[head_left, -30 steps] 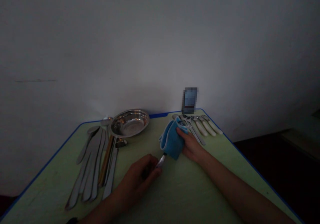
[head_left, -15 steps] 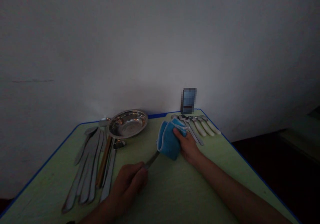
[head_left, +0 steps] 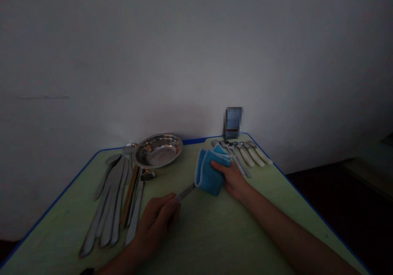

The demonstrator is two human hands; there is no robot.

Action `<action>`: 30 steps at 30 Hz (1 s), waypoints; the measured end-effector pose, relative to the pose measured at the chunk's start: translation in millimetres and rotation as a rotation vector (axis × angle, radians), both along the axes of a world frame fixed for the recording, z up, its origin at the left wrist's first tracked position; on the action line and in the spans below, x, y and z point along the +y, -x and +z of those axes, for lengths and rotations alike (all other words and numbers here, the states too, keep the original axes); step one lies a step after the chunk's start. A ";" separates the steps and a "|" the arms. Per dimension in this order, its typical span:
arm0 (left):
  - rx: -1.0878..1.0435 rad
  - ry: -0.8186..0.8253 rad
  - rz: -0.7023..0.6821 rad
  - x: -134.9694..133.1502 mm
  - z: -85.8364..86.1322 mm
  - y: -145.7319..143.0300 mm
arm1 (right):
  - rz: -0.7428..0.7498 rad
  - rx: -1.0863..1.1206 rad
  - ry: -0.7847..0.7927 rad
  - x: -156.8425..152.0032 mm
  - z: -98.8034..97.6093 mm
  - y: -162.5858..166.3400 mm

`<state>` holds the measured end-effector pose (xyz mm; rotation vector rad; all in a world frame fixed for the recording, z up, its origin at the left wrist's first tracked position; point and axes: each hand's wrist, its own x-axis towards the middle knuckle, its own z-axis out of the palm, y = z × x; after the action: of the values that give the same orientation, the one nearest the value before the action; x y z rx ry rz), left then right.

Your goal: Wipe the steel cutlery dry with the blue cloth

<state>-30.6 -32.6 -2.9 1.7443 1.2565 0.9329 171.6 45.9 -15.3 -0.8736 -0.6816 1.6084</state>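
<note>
My left hand (head_left: 161, 219) is closed around one end of a flat metal utensil (head_left: 186, 192) with a narrow shaft. Its other end disappears into a folded blue cloth (head_left: 211, 174) with pale edging, so its kind cannot be told. My right hand (head_left: 231, 178) grips the cloth, thumb on top, wrapped about that hidden end. Both hands are over the middle of the table. Left of my left hand lie several long metal utensils (head_left: 106, 221) side by side, and among them is a brown wooden-looking stick (head_left: 129, 197).
A shiny steel bowl (head_left: 159, 150) sits tilted at the back, touching the utensils. Several spoons (head_left: 247, 156), some with white handles, lie at the back right. Behind them a blurred phone-like device (head_left: 233, 123) stands by the wall. The green table (head_left: 190, 246) has a blue edge.
My left hand has drawn slightly back from the cloth, and a bit more of the metal shaft shows. My right hand keeps its hold on the cloth. The view has shifted slightly.
</note>
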 end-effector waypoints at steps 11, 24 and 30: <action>0.052 0.046 -0.004 -0.2 -0.2 -1.3 | -0.074 0.083 0.045 2.1 0.6 3.8; 0.239 0.133 -0.221 0.0 4.3 -7.4 | -0.026 0.027 -0.067 3.9 -7.2 3.1; 0.386 0.021 -0.360 -1.6 3.4 -10.1 | 0.004 0.013 -0.104 4.9 -8.7 0.0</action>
<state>-20.6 -34.2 0.5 2.1101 1.1191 0.3861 171.6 50.8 -24.0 -0.7852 -0.7517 1.5667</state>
